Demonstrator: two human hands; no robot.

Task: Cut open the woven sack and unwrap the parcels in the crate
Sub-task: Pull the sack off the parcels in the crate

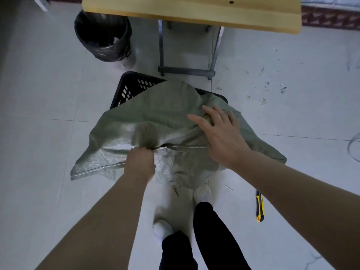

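Observation:
A grey-green woven sack (155, 117) lies draped over a black lattice crate (132, 88) on the floor, covering most of it. My left hand (140, 162) is closed on the sack's near edge at a slit along its seam. My right hand (218, 135) lies flat on top of the sack, fingers spread, holding nothing. What is inside the crate is hidden by the sack. A yellow-and-black utility knife (260, 206) lies on the floor to the right of my legs, untouched.
A black-lined waste bin (103, 36) stands at the back left. A wooden table (191, 12) on metal legs stands just behind the crate. My feet in white socks (203, 193) are just under the sack's near edge. Small debris dots the floor at right.

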